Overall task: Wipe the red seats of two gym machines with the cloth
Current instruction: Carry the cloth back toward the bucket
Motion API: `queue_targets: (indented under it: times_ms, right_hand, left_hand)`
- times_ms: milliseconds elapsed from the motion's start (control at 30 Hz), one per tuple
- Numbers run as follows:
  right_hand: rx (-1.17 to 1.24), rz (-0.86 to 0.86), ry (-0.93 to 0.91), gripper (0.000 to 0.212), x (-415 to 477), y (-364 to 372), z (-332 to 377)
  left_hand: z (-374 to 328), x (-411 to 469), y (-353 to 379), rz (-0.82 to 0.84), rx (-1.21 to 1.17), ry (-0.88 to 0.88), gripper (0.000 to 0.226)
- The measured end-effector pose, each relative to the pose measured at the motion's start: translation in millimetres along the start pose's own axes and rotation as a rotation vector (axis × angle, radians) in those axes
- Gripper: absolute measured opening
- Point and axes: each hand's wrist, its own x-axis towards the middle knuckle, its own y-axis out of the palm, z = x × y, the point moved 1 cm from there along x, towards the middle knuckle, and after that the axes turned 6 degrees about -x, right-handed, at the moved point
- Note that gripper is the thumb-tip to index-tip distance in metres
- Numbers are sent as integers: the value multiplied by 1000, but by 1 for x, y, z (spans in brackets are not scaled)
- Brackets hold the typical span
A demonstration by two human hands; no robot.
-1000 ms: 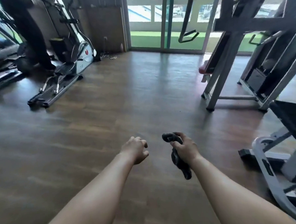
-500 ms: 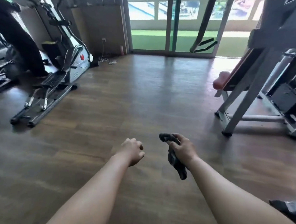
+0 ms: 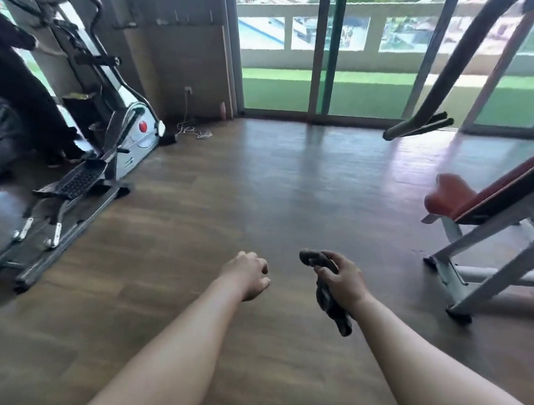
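Note:
My right hand (image 3: 341, 280) grips a dark grey cloth (image 3: 328, 295); one end pokes out above the fingers and the other hangs below the wrist. My left hand (image 3: 248, 274) is held out beside it over the floor, fingers curled, holding nothing. At the right a gym machine with a grey frame (image 3: 467, 272) carries a red seat (image 3: 447, 193) and a sloping red pad. Both hands are well left of that seat and apart from it.
An elliptical trainer (image 3: 82, 178) stands at the left, with a person in dark clothes (image 3: 12, 79) behind it. A dark handle bar (image 3: 419, 126) hangs at upper right. Glass sliding doors (image 3: 329, 59) close the far side. Loose cable (image 3: 194, 131) lies by the wall.
The view has swung left and moved forward: the red-seated machine slid toward the right edge and looks closer. A black bench at lower right left the view. Both hands kept their pose.

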Motion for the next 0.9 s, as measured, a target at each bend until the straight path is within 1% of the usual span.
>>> queue_targets:
  times_ms: [133,300,467,667,767,900]
  right_hand:
    - [25,-52,29,33,97,2,31]
    - [38,-101,20,32,243,-9,54]
    - [17,-67,-7,33,399,-36,91]
    - [-10,-56,-20,29,566,-59,137]
    - [-12,-95,-22,31,649,-61,150]
    - [19,-182,31,32,758,-70,163]
  left_hand:
    - [14,109,-51,33,46,58,43]
    - [15,257,-103,21,79,95,43]
    - [14,392,-167,-17,42,68,42]
    - [18,545,-244,-54,37,73,46]
    - [23,634,-274,-61,71,108,48]
    - [19,757,-318,-29,137,186,49]
